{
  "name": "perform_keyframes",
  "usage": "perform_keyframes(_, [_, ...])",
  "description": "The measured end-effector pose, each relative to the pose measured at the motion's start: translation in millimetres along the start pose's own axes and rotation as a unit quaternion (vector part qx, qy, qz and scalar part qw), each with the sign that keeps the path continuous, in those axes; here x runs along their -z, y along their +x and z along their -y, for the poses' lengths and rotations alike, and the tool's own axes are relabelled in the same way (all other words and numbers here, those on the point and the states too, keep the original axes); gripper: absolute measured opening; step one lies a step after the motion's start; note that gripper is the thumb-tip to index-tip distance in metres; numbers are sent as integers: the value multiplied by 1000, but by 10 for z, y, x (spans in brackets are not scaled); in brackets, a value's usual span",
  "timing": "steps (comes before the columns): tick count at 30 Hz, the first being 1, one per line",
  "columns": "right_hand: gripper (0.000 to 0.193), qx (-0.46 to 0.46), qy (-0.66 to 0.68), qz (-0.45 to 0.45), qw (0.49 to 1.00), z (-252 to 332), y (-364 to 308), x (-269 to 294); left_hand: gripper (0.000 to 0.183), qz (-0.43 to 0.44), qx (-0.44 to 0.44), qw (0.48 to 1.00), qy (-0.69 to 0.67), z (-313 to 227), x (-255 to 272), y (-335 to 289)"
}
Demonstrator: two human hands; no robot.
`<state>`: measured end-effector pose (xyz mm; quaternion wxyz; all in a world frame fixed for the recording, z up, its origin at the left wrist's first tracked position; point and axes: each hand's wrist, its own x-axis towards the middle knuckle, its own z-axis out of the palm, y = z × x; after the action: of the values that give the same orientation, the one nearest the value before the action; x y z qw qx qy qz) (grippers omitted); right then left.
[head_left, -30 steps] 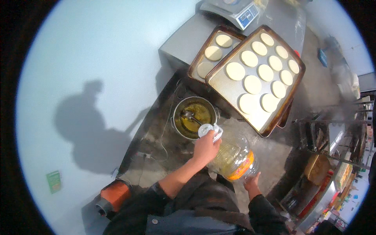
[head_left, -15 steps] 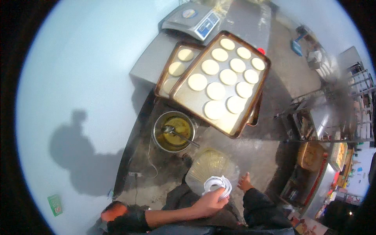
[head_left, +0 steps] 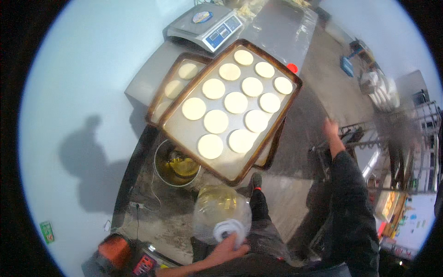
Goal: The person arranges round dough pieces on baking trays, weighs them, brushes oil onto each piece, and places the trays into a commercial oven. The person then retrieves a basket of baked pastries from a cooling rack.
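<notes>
Grip: the left hand (head_left: 226, 251), at the bottom centre of the frame, grasps the jug (head_left: 221, 214) by its white cap end, fingers wrapped round the neck.
Right hand: the right hand (head_left: 330, 127) is raised at centre right, away from the jug, sleeve dark; it is blurred, so whether it is spread or clenched I cannot tell. It holds nothing that shows.
Jug: clear plastic, yellow oil inside, bottom centre, just below the near edge of the front tray (head_left: 233, 108).
Front tray: dark-rimmed metal sheet, centre of the frame, carrying twelve pale dough rounds (head_left: 216, 121) in rows.
Second tray: another tray (head_left: 177, 85) of dough rounds lies partly under the front one, to its upper left.
Bowl: a metal bowl (head_left: 177, 168) with yellow oil sits lower left of the front tray, partly hidden beneath its corner, just beside the jug.
Scale: a grey scale (head_left: 205, 25) stands at the top centre, past both trays.
Rack: a wire rack (head_left: 406, 152) shows at the right edge, blurred.
Shoe: a dark shoe (head_left: 256, 182) is seen just right of the jug.
</notes>
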<state>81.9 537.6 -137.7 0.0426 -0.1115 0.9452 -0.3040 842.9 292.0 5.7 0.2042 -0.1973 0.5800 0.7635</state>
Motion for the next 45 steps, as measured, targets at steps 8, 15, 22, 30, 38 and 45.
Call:
perform_keyframes(8, [61,255,-209,113,937,2980,1098,-1743,43,-250,231,939,38,215,-717,490])
perform_keyframes(15, [71,257,-316,129,904,2414,2259,-2338,46,-344,219,897,169,765,-606,1902])
perform_keyframes(22, [35,203,282,45,937,1671,1045,-1745,39,-369,215,877,219,1355,-401,2866])
perform_keyframes(30, [30,52,193,182,963,-348,-1889,-1717,42,-399,168,887,163,2368,-664,3475])
perform_keyframes(38, [36,269,85,451,847,424,-4097,-2826,44,-443,157,852,232,2849,-911,3712])
perform_keyframes(45, [31,532,-60,567,627,266,-4274,-3384,41,-416,145,837,323,3517,-1178,4188])
